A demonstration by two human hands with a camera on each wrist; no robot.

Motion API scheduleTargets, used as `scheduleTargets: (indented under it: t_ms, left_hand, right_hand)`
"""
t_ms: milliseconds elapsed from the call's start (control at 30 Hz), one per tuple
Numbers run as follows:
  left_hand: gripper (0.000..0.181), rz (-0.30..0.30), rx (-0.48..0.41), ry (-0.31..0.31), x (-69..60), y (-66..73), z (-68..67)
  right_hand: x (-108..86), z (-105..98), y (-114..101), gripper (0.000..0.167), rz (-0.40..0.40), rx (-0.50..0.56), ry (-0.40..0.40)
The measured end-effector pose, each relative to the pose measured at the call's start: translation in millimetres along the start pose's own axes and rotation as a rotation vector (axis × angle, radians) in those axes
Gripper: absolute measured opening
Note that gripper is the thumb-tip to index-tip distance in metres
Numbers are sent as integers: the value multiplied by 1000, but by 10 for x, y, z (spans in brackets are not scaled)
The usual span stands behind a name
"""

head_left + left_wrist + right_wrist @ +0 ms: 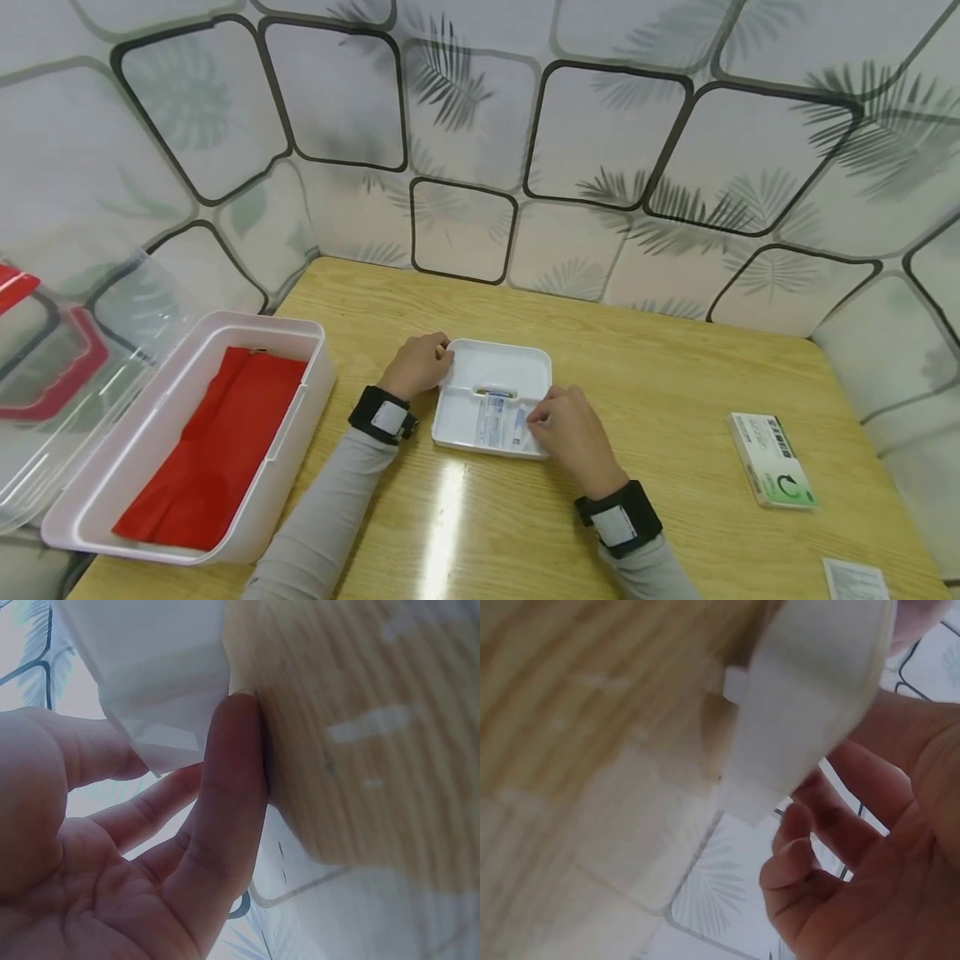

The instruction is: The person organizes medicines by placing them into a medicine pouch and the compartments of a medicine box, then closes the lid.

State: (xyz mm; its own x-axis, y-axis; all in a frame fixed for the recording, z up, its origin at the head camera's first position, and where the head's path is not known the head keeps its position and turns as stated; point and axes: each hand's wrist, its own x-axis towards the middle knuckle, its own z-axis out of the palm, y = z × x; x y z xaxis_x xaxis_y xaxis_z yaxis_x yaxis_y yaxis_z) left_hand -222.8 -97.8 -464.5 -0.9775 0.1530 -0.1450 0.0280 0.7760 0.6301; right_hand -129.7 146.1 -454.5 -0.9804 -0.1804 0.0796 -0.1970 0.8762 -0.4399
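White tray (pixel 498 362) has left fingers (pixel 234 765) pinching its edge (right fingers (pixel 786 868): can't tell), tabletop (pixel 637 358) roomy behind.

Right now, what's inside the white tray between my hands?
The white tray holds clear packets with blue print on its near side and something narrow and yellowish at the middle. Your right hand covers part of its right side; anything beneath is hidden.
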Motion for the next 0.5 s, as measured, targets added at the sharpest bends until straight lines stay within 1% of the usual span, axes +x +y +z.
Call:
scheduleTargets:
  t_ms: [67, 167, 200, 300, 367, 500]
  left_hand:
    - [25, 3, -1, -4, -1, 4, 6]
    - [25, 7, -5, -10, -6, 17, 7]
    - [25, 8, -8, -12, -8, 19, 5]
    - [26, 10, -10, -13, -12, 19, -1]
    - [27, 11, -8, -14, -12, 11, -5]
    - [27, 23, -7, -12, -15, -7, -17]
  right_hand:
    - [-9, -15, -1, 6, 20, 1, -26]
    - [-28, -40, -2, 2, 21, -4, -65]
    - [-33, -50, -2, 1, 14, -11, -76]
    - [-43, -93, -2, 7, -29, -38, -95]
    - [-47, -130, 1, 9, -60, -46, -90]
    - [-56, -212, 17, 8, -100, 13, -76]
